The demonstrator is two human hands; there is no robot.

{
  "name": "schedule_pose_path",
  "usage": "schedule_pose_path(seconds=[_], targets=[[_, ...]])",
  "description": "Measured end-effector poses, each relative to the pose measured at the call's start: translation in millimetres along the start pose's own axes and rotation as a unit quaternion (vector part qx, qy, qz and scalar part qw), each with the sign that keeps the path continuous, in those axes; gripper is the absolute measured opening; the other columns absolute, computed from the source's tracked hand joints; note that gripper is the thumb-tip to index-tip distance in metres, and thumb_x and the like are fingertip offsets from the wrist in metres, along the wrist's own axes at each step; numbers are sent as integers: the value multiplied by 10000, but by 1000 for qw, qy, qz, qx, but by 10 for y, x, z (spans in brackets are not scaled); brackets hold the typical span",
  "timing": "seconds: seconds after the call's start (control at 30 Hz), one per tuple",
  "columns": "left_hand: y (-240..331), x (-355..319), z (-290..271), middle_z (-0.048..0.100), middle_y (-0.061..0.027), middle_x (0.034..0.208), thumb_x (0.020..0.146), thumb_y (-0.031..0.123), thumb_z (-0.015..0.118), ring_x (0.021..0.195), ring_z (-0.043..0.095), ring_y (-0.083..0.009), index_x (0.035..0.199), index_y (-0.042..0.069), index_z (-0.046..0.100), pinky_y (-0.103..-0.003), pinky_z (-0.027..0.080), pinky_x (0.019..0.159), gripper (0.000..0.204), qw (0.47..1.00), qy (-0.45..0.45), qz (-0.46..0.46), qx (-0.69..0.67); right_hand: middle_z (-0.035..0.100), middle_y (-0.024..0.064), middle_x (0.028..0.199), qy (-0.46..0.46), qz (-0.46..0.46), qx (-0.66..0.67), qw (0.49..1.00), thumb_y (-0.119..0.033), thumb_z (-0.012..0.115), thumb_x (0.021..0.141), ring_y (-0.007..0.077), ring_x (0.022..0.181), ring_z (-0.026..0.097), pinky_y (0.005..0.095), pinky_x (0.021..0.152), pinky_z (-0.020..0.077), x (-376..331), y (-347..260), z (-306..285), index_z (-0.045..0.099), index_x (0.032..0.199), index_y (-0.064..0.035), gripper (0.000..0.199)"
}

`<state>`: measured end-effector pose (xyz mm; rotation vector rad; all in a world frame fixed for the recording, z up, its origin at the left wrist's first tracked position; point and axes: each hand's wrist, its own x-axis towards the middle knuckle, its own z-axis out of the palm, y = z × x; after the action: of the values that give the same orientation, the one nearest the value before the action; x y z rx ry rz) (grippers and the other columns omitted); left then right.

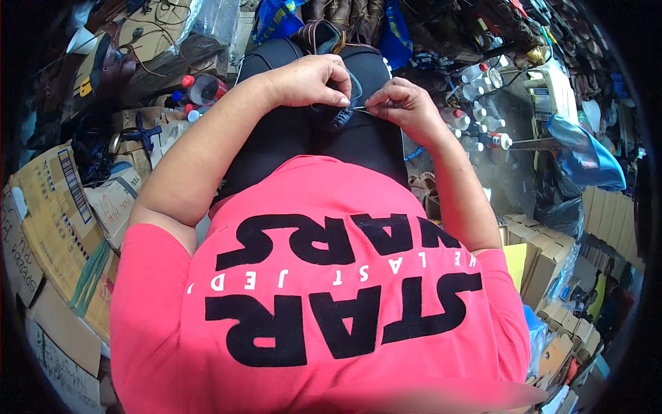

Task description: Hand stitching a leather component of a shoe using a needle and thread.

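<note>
A dark shoe [336, 119] rests on my lap between my thighs, its far part partly hidden by my left hand. My left hand [312, 81] comes over it from the left, fingers bent and pinched at the shoe's upper edge. From the right, my right hand [405, 103] pinches a thin, pale needle-like piece [359, 108] between thumb and forefinger. Its tip points left at the shoe, close to my left fingertips. Whether a thread runs from it is too small to tell. Just beyond my knees lies a brown shoe [319, 36].
Cardboard boxes [58, 207] are stacked at the left, with red-capped bottles [205, 90] nearer my left arm. Several plastic bottles [476, 114] stand right of my right hand. A blue bag [586, 153] hangs farther right. More brown shoes [348, 17] lie ahead.
</note>
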<state>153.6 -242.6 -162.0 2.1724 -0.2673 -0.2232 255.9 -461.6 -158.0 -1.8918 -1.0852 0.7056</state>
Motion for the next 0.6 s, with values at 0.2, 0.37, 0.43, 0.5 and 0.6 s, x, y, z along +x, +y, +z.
schedule_pose_path(seconds=[0.2, 0.37, 0.43, 0.5, 0.6], targets=[[-1, -14, 13, 526, -54, 874, 775, 183, 694, 860, 541, -188, 835, 55, 676, -297, 434, 780, 142, 1000, -1, -22, -17, 595, 4, 792, -15, -20, -50, 998, -30, 739, 731, 101, 745, 576, 241, 672, 467, 18, -79, 39, 723, 864, -100, 152], [-32, -52, 33, 523, -48, 862, 789, 181, 694, 849, 538, -171, 860, 55, 686, -284, 432, 773, 145, 999, 16, -8, -42, 618, 25, 768, -12, -18, -36, 999, -46, 746, 718, 128, 719, 602, 259, 663, 488, 12, -97, 138, 726, 857, -111, 154], [-34, -56, 32, 522, -46, 857, 796, 180, 693, 846, 537, -166, 876, 57, 692, -281, 431, 771, 146, 998, 15, -9, -62, 630, 40, 762, 29, -42, -56, 997, -57, 751, 700, 145, 709, 616, 266, 669, 495, -15, -81, 176, 724, 845, -112, 157], [-37, -58, 33, 514, -42, 839, 811, 166, 685, 839, 534, -160, 937, 58, 705, -273, 429, 768, 167, 995, -10, -25, -99, 623, 43, 745, 44, -54, -66, 995, -63, 749, 690, 162, 693, 616, 278, 650, 491, -62, -84, 217, 723, 838, -120, 161], [-54, -50, 7, 503, -41, 827, 820, 144, 673, 825, 529, -159, 1008, 61, 703, -264, 426, 762, 207, 995, -41, -1, -94, 606, 45, 712, 84, -95, -125, 984, -74, 738, 680, 193, 654, 606, 304, 620, 472, -152, -155, 277, 723, 832, -142, 167]])
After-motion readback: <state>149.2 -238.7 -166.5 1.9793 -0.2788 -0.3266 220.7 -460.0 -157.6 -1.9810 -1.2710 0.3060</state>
